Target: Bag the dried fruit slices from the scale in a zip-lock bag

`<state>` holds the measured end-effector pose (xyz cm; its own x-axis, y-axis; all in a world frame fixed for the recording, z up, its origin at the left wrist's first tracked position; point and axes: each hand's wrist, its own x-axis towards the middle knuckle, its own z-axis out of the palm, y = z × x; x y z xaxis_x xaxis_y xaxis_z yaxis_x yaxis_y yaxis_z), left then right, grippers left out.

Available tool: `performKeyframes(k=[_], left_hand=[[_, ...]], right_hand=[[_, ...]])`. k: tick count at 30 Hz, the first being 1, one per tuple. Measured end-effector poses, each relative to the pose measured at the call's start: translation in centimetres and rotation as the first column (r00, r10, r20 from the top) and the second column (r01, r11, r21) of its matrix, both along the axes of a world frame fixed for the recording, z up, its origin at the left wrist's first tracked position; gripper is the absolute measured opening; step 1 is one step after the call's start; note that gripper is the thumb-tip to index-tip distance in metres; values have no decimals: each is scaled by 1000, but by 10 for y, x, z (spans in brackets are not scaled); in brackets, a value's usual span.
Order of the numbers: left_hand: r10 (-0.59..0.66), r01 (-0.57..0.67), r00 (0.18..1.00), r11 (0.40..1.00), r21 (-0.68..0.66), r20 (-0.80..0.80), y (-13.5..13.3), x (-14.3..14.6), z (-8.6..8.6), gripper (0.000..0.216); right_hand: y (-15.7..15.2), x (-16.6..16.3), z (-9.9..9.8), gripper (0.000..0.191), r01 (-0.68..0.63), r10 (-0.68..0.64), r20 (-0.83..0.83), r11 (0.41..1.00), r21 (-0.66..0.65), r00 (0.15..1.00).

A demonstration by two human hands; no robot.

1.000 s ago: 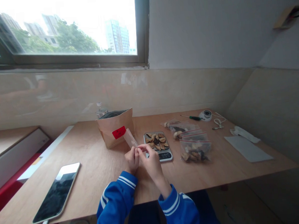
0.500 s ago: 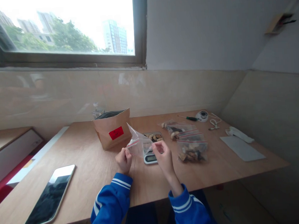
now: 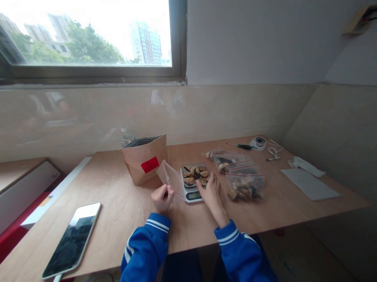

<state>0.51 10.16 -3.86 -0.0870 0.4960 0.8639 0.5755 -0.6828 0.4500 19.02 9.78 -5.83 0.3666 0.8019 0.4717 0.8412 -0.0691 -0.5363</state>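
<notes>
- Head view, left hand: curled shut on the lower edge of an empty clear zip bag, pinched between thumb and fingers, bag lifted off the table and tilted up and away toward the brown paper bag
- Held up like that, probably to keep the mouth of the zip bag clear and close beside the scale; whether the mouth is open cannot be told
- Head view, right hand: fingers spread flat and loose, gripping nothing, fingertips at the right edge of the scale and over the dried slices piled on its plate; actual contact with the slices too small to tell
- Scale set square in front of the body, between the two hands, display facing the sleeves, so within easy reach of both
- Brown paper bag with a red label standing open just behind the zip bag, touching nothing held
- Filled zip bags lying in a row to the right of the scale, red seals up, nearest one just beside the right hand but apart from it
- Phone lying face up well to the left, cable running off the table edge
- Screwdriver, a small round device and a sheet of paper at the far right, well apart from both hands
</notes>
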Motion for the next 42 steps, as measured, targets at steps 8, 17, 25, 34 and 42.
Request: performKeyframes(k=[8,17,25,34,42], left_hand=[[10,-7,999,997,-75,48,2,1,0,38],[-2,9,998,993,-115,57,2,0,-2,37],[1,2,1000,994,-108,26,3,-2,-5,36],[-11,13,1000,994,-104,21,5,-3,-9,31],[7,-8,1000,994,-108,-13,2,0,-2,31]], right_hand=[[7,7,-6,65,-49,48,-7,995,-86,999],[1,13,1,43,-53,54,-21,998,20,998],[-5,13,17,25,-86,94,-68,989,123,993],[-9,6,48,24,-127,208,-326,959,253,922],[-26,-59,104,21,-531,626,-552,773,346,551]])
